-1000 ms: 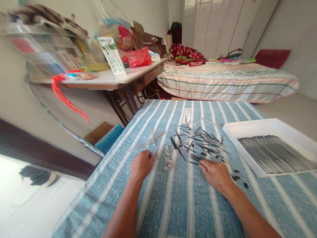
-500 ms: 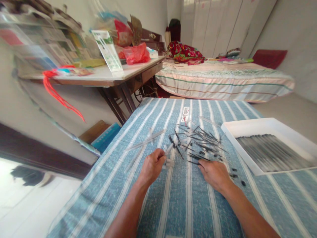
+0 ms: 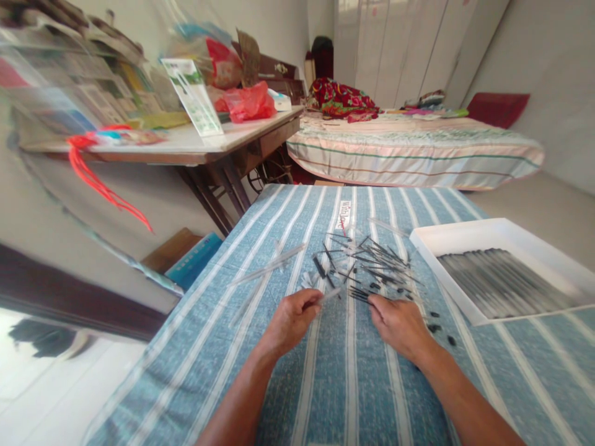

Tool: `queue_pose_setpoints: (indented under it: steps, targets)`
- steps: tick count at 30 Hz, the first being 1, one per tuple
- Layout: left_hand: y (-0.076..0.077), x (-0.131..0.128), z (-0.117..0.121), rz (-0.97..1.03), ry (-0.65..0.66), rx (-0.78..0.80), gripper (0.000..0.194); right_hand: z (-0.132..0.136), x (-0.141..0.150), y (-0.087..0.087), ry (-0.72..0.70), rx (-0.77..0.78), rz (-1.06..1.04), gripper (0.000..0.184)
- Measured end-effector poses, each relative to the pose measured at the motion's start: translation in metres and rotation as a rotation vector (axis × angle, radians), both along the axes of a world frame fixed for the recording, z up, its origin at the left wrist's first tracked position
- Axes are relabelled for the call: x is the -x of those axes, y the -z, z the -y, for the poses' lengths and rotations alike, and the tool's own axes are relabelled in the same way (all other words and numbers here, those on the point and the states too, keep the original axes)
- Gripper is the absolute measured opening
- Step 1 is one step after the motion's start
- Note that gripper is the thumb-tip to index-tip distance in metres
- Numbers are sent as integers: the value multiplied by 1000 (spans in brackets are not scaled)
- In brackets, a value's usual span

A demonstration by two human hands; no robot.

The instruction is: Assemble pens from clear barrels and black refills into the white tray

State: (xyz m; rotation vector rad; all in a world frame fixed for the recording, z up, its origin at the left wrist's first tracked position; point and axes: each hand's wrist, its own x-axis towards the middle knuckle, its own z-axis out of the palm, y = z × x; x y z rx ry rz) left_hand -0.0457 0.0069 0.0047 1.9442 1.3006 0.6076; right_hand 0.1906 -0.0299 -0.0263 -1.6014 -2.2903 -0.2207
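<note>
In the head view, my left hand (image 3: 300, 316) is closed in a pinch on a translucent pen barrel (image 3: 331, 293), a short tube that points right. My right hand (image 3: 400, 322) has its fingers closed around several thin black pen refills (image 3: 359, 293), their ends sticking out to the left. Just beyond both hands lies a loose heap of black refills (image 3: 383, 257). Small black pen caps (image 3: 434, 327) are scattered beside my right hand. Longer clear tubes (image 3: 272, 265) lie past my left hand. My fingers hide part of what each hand grips.
A white tray (image 3: 469, 230) at the right holds a row of grey-black pens (image 3: 502, 279). Blue striped cloth (image 3: 223, 384) covers the table. A "With love" label (image 3: 344, 214) lies farther back. A cluttered side table (image 3: 195, 152) stands left, and a bed (image 3: 409, 148) is behind.
My left hand has turned the pen barrel from pointing up to pointing rightward, toward the refills in my right hand. The right hand keeps its grip. The whole view has shifted slightly.
</note>
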Motion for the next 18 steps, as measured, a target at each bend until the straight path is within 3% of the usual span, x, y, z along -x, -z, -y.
queue_pose_setpoints:
  steps: [10,18]
  targets:
    - [-10,-3,3,-88,47,-51,22,-1,-4,5,15,-298,-102,22]
    - [-18,-8,6,-91,120,-22,22,0,-4,5,19,-278,-91,23]
